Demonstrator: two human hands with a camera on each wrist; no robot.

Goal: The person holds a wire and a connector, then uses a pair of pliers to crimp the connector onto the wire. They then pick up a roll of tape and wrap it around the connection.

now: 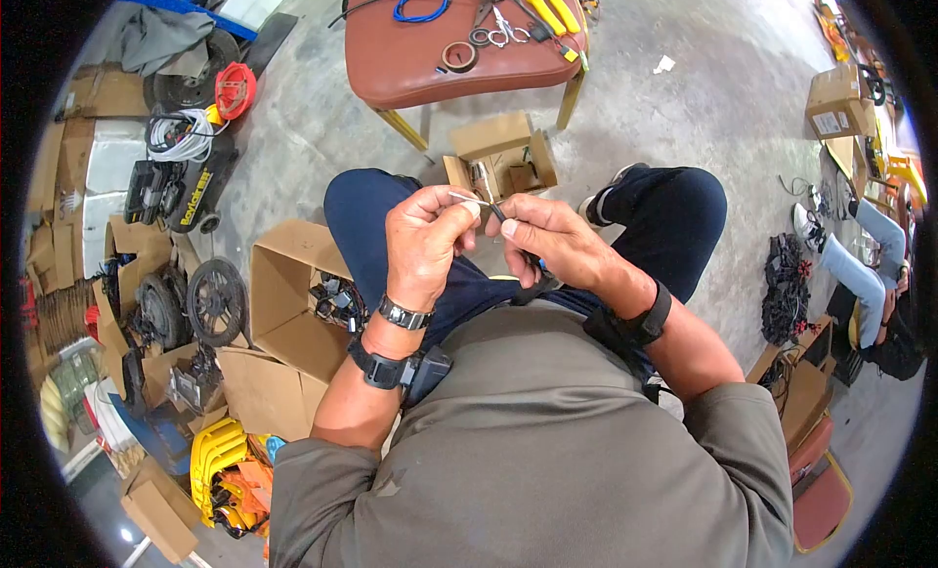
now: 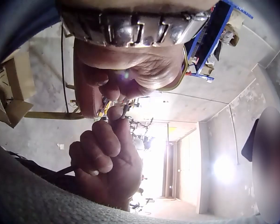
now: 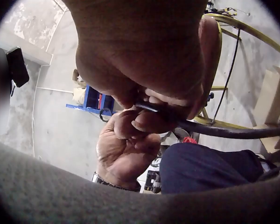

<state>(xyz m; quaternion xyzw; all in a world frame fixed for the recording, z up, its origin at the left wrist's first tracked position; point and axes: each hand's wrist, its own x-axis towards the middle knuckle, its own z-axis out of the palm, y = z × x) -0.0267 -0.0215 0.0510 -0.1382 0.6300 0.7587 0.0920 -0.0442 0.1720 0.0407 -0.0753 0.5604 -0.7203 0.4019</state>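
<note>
In front of the lap, both hands meet over a dark cable (image 3: 214, 130). My right hand (image 1: 562, 238) pinches the cable near its end, and the rest of it trails from under the fingers. Opposite, my left hand (image 1: 425, 241) pinches the thin, light wire (image 1: 465, 198) at the cable's tip between thumb and forefinger. In the left wrist view the right hand (image 2: 107, 156) holds the cable upright close under the left fingers. The left fingertips hide most of the wire's end in the wrist views.
A brown padded chair (image 1: 469, 75) ahead carries yellow-handled pliers (image 1: 553, 13), scissors (image 1: 503, 29), a tape roll (image 1: 459, 56) and a blue wire coil (image 1: 421, 4). An open carton (image 1: 493, 138) stands on the floor before it. Another carton (image 1: 293, 294) with cables is at the left.
</note>
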